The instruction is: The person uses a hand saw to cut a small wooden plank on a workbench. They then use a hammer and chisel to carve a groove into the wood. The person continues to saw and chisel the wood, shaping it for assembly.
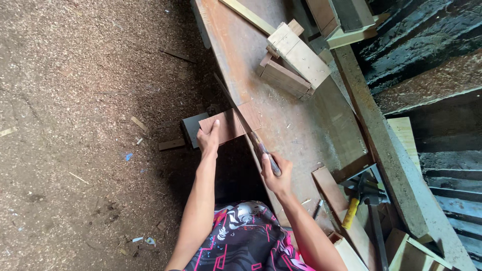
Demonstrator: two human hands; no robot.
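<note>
Fingers of left hand (208,139) clamp brown board (230,124) — right hand (275,175) grips handsaw (244,124).

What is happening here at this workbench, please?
A person is sawing a small reddish-brown board at the edge of a long wooden workbench. The left hand presses the board down where it overhangs the bench edge, and the right hand grips the handle of a handsaw whose blade lies across the board. Wood blocks lie farther along the bench, a yellow-handled hammer is at the right, and sawdust covers the floor.
</note>
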